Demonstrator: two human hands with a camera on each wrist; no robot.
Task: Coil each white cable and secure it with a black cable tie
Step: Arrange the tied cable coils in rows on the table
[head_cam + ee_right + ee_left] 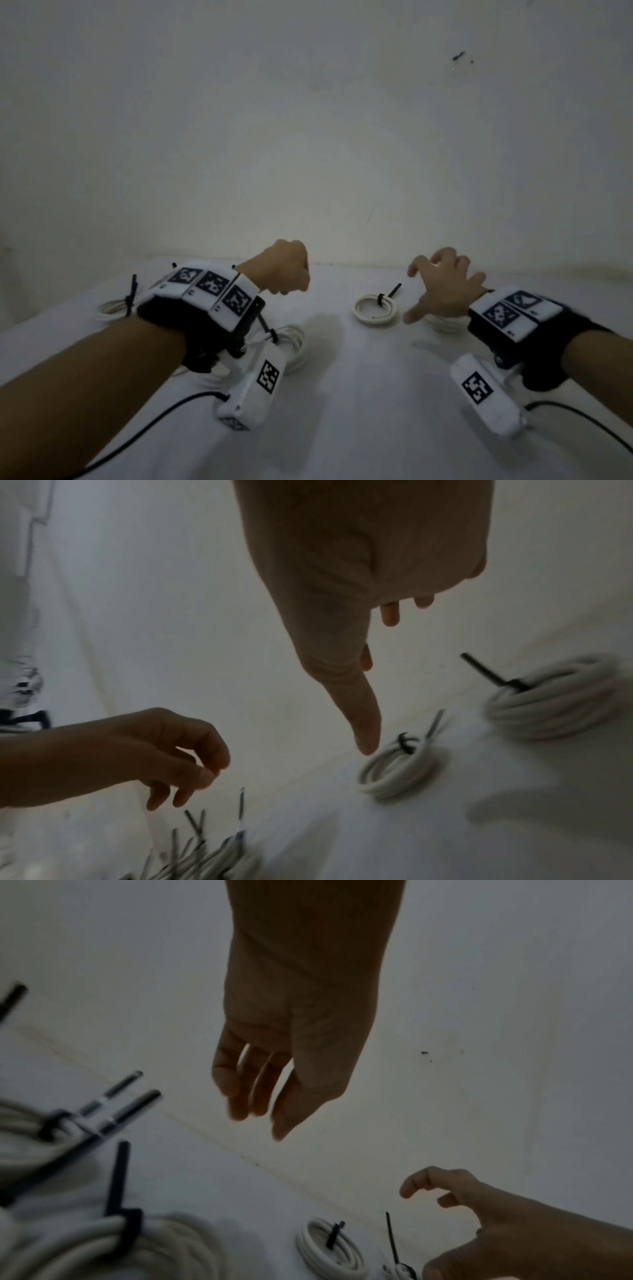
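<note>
Several white cables lie coiled on the white table, each bound with a black cable tie. A small coil [376, 310] lies in the middle, also seen as the coil [400, 769] below my right thumb. Another coil [111, 308] lies far left, and a third coil [291, 346] is partly hidden under my left wrist. My left hand [287, 270] hovers above the table with its fingers [240, 1096] loosely curled around nothing. My right hand [442, 284] hovers with spread fingers over a mostly hidden coil [442, 323], holding nothing.
The white wall [308, 137] rises right behind the table's far edge. A bigger tied coil [555, 702] sits at the right of the right wrist view. Blurred tie ends [205, 845] stick up at the bottom of that view. Black wrist-device leads [154, 421] trail over the near table.
</note>
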